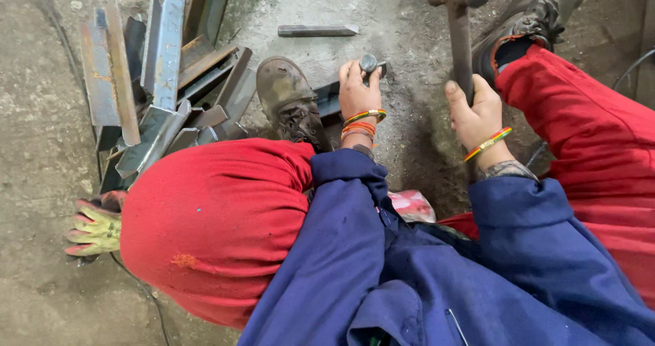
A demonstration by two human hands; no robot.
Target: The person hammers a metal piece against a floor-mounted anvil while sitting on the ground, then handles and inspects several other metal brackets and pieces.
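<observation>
The person's left hand (356, 90) is pinching a short grey steel punch (369, 63) upright; the right hand (475, 110), fingers wrapped, is raising a steel hammer (458, 18). A glancing blow could crush those fingers.

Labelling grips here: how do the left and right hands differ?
The left hand pinches a short metal punch low near the floor; the right hand wraps a hammer handle, head raised. Left wrist wears several bangles, right wrist one. Both are bare, in blue sleeves.
</observation>
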